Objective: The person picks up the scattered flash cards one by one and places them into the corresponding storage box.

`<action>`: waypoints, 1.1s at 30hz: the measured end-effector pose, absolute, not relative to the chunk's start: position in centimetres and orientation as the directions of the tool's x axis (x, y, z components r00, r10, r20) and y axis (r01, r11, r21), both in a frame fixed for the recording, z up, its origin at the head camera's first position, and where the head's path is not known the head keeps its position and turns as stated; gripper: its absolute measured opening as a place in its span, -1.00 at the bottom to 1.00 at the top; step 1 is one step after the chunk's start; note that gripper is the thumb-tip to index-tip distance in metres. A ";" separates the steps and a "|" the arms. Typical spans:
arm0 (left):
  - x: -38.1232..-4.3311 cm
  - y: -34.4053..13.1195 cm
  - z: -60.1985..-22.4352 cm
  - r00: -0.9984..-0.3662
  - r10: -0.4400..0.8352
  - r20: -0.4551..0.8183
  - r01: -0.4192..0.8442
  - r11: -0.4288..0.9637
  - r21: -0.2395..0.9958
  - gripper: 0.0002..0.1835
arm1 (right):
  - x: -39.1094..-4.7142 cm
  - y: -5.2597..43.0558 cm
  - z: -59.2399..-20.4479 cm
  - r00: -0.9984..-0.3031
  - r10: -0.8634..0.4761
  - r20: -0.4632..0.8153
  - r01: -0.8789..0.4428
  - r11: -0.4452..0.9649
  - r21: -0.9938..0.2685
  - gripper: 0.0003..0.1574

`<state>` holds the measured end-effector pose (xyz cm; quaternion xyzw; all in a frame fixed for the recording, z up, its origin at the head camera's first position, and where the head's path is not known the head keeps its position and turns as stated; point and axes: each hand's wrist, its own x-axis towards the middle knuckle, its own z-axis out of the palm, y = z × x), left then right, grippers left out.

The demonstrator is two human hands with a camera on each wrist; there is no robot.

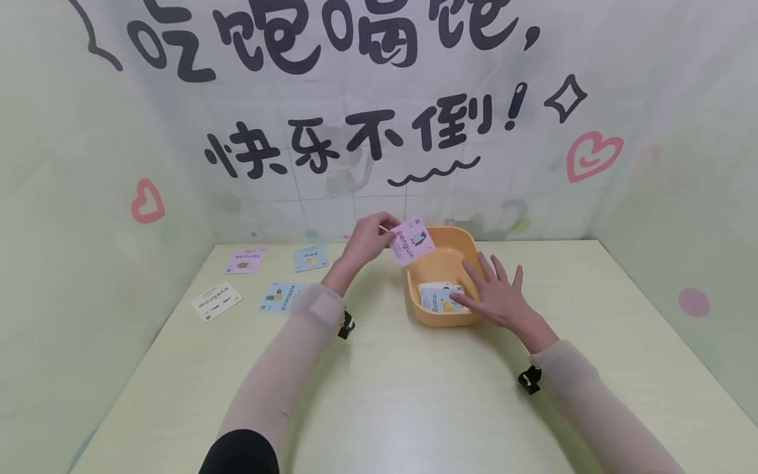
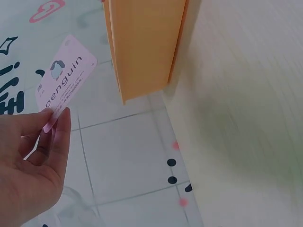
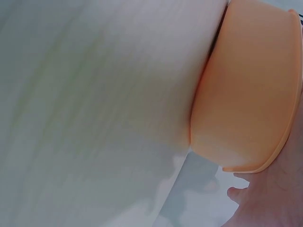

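Observation:
A pink penguin card [image 1: 412, 241] is pinched between the thumb and fingers of my left hand [image 1: 370, 239], raised beside the left rim of an orange bin [image 1: 447, 260]. The left wrist view shows the same penguin card [image 2: 66, 78] held by one end, clear of the bin's wall [image 2: 147, 45]. Fingers spread, my right hand [image 1: 500, 294] is over the bin's right rim, its thumb above the cards inside. A mango card [image 1: 438, 301] lies on top of that small pile. The right wrist view shows only part of the right hand [image 3: 265, 198] behind the bin.
Left on the table [image 1: 408, 395] lie a tortoise card [image 1: 245, 261], a pear card [image 1: 310, 257], an eyebrow card [image 1: 216, 301] and a pineapple card [image 1: 278, 297], partly behind the left sleeve. A printed cloth [image 1: 260, 217] hangs along the table's back edge.

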<state>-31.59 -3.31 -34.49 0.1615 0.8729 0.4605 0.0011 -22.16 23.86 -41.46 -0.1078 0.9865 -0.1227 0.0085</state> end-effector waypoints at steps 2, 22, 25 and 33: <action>-31.5 -2.9 -34.5 -0.945 0.294 0.145 0.286 0.526 0.801 -0.75 | -22.2 23.9 -41.4 -0.976 -0.216 0.012 -0.212 0.945 -0.248 0.13; -30.5 0.2 -36.1 -0.910 0.413 0.032 0.298 0.598 0.744 -0.76 | -22.0 23.7 -41.3 -0.977 -0.211 0.017 -0.209 0.948 -0.242 0.13; -30.3 0.5 -36.2 -0.906 0.424 0.012 0.297 0.614 0.732 -0.76 | -22.0 23.7 -41.3 -0.977 -0.212 0.014 -0.209 0.947 -0.245 0.14; -30.1 1.0 -36.5 -0.889 0.457 -0.032 0.306 0.644 0.701 -0.75 | -22.1 23.7 -41.4 -0.977 -0.213 0.030 -0.214 0.946 -0.245 0.13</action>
